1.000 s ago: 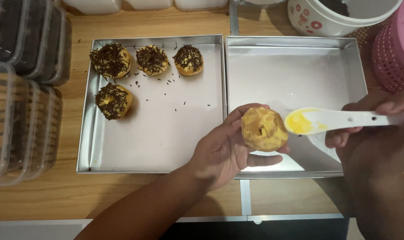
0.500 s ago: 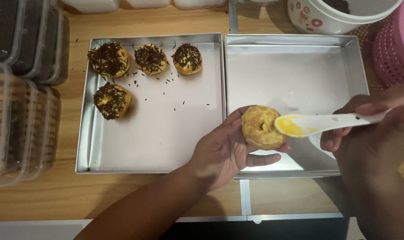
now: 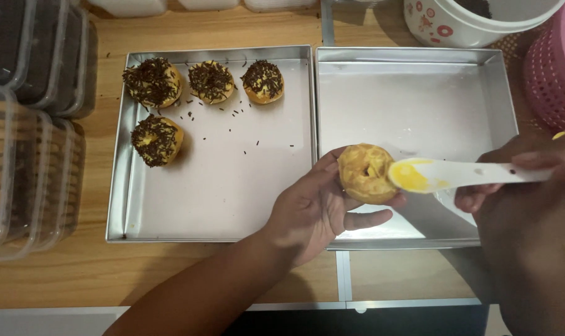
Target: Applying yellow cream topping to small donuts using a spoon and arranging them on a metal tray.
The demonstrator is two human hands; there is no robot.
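Head view: we are cradling a small plain doughnut (image 3: 365, 172) in our left hand (image 3: 313, 208), fingers curled under and around its rim, thumb along the near edge; it is sitting above the near-left corner of the right metal tray (image 3: 419, 74). Our right hand (image 3: 525, 186) is pinching the handle of a white spatula (image 3: 463, 176), whose tip, loaded with yellow cream, is touching the doughnut's right side.

We are judging the doughnut as light, soft and easily dented, with a top that is turning sticky; a hold by the underside and rim, clear of the glazed face, looks safest.

The left metal tray (image 3: 232, 186) is carrying four doughnuts topped with chocolate sprinkles (image 3: 153, 81), with loose sprinkles scattered nearby. Stacked clear plastic boxes (image 3: 21, 155) are standing at the left, a white tub (image 3: 475, 22) and a pink basket (image 3: 553, 68) at the far right.
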